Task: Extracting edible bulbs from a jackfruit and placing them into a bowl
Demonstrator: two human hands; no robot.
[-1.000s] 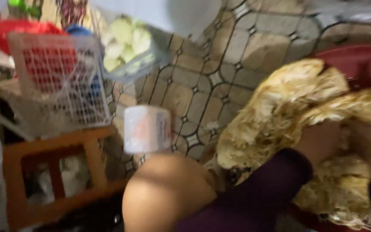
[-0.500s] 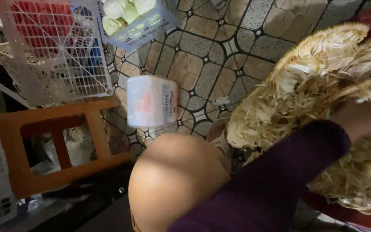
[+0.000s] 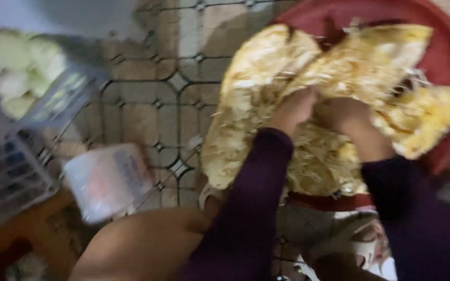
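Kneeling close over the work, with a bare knee (image 3: 141,244) nearest the camera and dark purple sleeves (image 3: 246,208) reaching forward from it. Beyond the knee, left hand (image 3: 295,109) and right hand (image 3: 347,117) both sunk into a big opened jackfruit (image 3: 308,88), fingers curled into the pale stringy flesh, though blur hides just what each one grips. Already split wide, judging by the exposed yellow fibres; plenty of flesh seemingly yet to be pulled apart. Lying across a red basin (image 3: 444,57) just past the hands, long axis running from near left to far right, cut face upward. Left of the fruit, on patterned tiles (image 3: 162,104), a white paper roll (image 3: 108,179), and farther off a basket of pale green vegetables (image 3: 22,73).
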